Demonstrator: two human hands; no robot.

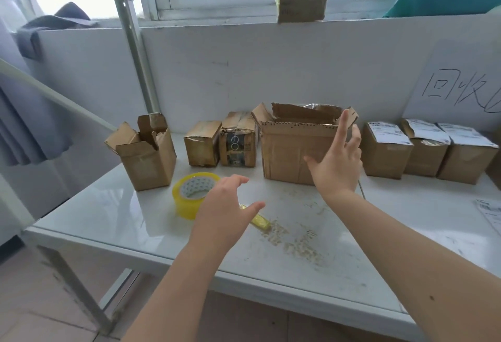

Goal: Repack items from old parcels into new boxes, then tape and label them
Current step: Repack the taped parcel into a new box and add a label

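A large open cardboard box (287, 149) stands at the back middle of the white table (113, 214), with something shiny inside it. My right hand (339, 160) is spread open in front of the box's right front corner, holding nothing. My left hand (225, 211) hovers open over the table, just right of a yellow tape roll (189, 195). A yellow utility knife (261, 222) lies partly hidden under that hand. A smaller open box (147, 154) stands at the left. Two taped old parcels (203, 143) (238, 142) sit between the two open boxes.
Three labelled boxes (385, 149) (425, 149) (466, 154) line the back right. A label sheet (490, 211) lies at the right edge. A handwritten sign (461, 84) leans on the wall. A cardboard piece (302, 2) sits on the sill. A slanted shelf post (130, 38) rises at the left.
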